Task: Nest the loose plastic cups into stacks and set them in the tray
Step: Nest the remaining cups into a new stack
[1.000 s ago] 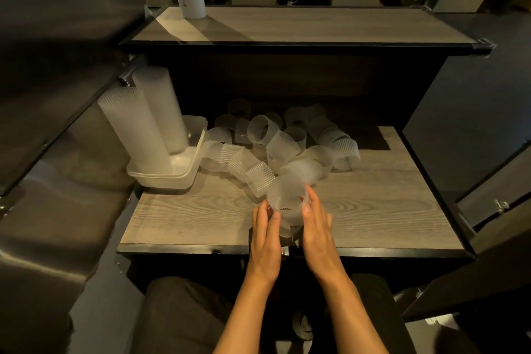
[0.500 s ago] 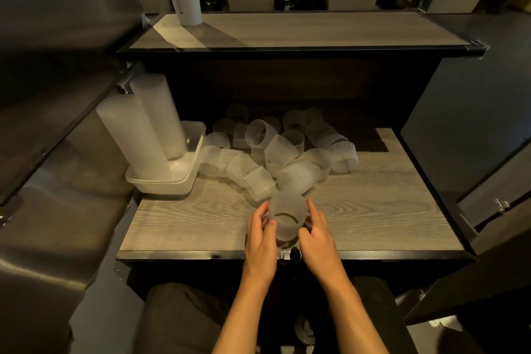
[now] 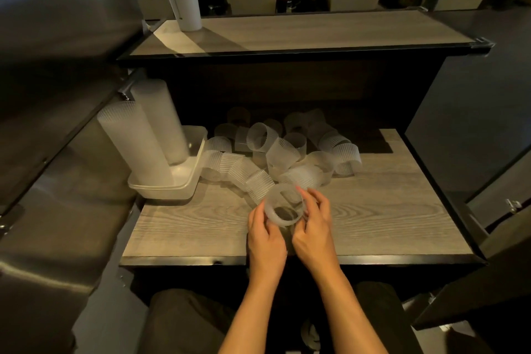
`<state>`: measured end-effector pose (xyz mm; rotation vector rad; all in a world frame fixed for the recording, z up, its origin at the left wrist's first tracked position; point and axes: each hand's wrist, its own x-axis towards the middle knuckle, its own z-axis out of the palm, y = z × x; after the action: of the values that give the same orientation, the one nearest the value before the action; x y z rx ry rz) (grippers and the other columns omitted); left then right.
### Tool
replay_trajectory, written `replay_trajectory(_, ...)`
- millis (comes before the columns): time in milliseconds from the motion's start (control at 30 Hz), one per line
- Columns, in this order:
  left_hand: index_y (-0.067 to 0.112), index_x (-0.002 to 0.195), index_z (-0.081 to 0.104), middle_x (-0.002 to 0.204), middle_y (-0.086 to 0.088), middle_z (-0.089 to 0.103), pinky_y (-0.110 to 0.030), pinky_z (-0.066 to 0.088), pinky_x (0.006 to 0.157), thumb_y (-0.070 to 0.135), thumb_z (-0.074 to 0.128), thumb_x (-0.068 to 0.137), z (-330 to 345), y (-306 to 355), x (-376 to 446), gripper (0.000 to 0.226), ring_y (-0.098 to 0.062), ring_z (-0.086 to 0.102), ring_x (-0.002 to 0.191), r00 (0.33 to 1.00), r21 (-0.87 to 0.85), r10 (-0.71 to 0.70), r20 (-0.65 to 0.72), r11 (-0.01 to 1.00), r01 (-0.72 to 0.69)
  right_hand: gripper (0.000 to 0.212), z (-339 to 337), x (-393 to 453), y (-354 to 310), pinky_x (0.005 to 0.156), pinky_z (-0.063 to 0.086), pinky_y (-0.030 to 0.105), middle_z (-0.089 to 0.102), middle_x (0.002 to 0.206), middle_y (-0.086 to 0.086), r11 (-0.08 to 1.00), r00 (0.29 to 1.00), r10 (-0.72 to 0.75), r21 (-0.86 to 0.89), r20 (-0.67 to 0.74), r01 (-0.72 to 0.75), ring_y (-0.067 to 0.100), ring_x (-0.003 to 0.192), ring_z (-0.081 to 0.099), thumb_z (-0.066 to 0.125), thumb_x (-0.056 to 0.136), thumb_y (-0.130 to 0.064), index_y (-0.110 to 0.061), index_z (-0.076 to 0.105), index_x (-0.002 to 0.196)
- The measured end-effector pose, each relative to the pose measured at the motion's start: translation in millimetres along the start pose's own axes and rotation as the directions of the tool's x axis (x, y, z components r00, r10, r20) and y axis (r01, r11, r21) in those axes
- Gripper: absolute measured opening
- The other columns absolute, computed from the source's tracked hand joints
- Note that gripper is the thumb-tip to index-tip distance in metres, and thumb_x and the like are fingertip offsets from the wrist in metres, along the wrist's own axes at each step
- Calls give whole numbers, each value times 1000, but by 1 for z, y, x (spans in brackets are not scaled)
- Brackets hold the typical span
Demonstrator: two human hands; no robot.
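**Both hands steady one cup above the desk**

The left hand (image 3: 265,234) and right hand (image 3: 313,228) curl round a ribbed plastic cup (image 3: 284,205), mouth tilted toward the camera, probably to line it up for nesting. Just beyond, loose cups (image 3: 287,152) lie heaped on the desk (image 3: 388,210). At the left, the tray (image 3: 169,188) holds two tall stacks (image 3: 143,141), leaning.
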<state>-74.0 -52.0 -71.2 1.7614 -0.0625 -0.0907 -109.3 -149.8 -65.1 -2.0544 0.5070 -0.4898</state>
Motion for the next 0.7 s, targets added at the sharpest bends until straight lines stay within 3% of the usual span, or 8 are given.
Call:
replay_trajectory(67, 25, 145, 50, 141, 9, 55, -1, 38, 96, 4, 44, 103, 2, -1, 4, 47, -3, 50, 131, 999, -18, 10, 41, 1000, -9, 66, 2, 4, 1, 110, 27, 24, 16, 159, -4, 1000, 1000, -6, -27, -4, 6, 10, 142, 21, 53, 97, -4, -40, 40, 151)
replay_trajectory(133, 27, 146, 49, 142, 9, 56, -18, 42, 109, 3, 42, 103, 5, -1, 9, 50, -1, 50, 133, 994, -46, 18, 108, 999, -13, 70, 0, 9, 3, 113, 25, 29, 8, 163, -3, 999, 1000, -11, -32, 16, 11, 14, 148, 16, 53, 98, -4, -43, 34, 153)
replay_trajectory(233, 31, 146, 48, 142, 12, 58, -32, 41, 115, 0, 41, 102, 10, 2, 14, 54, 1, 50, 133, 982, -63, 17, 190, 998, -6, 79, -6, 13, 7, 115, 17, 25, 5, 167, -5, 1000, 998, 20, 17, 58, -21, 7, 153, 6, 51, 95, 2, -42, 27, 156)
replay_trajectory(300, 36, 143, 49, 143, 9, 56, -31, 41, 115, -4, 41, 99, 14, 8, 19, 59, 1, 50, 133, 975, -75, 26, 222, 997, -9, 80, -11, 14, 9, 118, 16, 23, 9, 168, -4, 998, 998, 22, 53, 53, -25, 4, 153, 6, 50, 93, 4, -37, 24, 157)
replay_trajectory(467, 31, 135, 53, 141, -1, 56, -21, 46, 107, -8, 42, 97, 23, 16, 22, 56, -2, 57, 127, 964, -70, 31, 263, 997, -13, 73, -22, 14, 13, 119, 33, 29, 35, 155, -3, 990, 1000, 5, 140, -16, -3, 7, 144, 35, 59, 91, 1, -30, 32, 152)
replay_trajectory(600, 32, 123, 55, 135, -4, 58, -11, 50, 94, -9, 42, 97, 19, 5, 20, 50, -6, 62, 118, 983, -27, 2, 181, 1000, 3, 72, -26, 6, 16, 107, 17, 3, 9, 168, -7, 998, 999, 2, 55, 48, -5, -3, 147, 14, 62, 89, -3, -35, 32, 147)
replay_trajectory(700, 46, 115, 52, 133, -2, 60, -22, 51, 100, -4, 45, 98, 16, -2, 15, 54, -2, 61, 117, 987, 4, 2, 163, 1000, -2, 70, -21, 0, 19, 107, 17, 6, -6, 167, -19, 998, 997, -28, 53, 75, 24, -7, 147, 8, 65, 94, -14, -40, 28, 147)
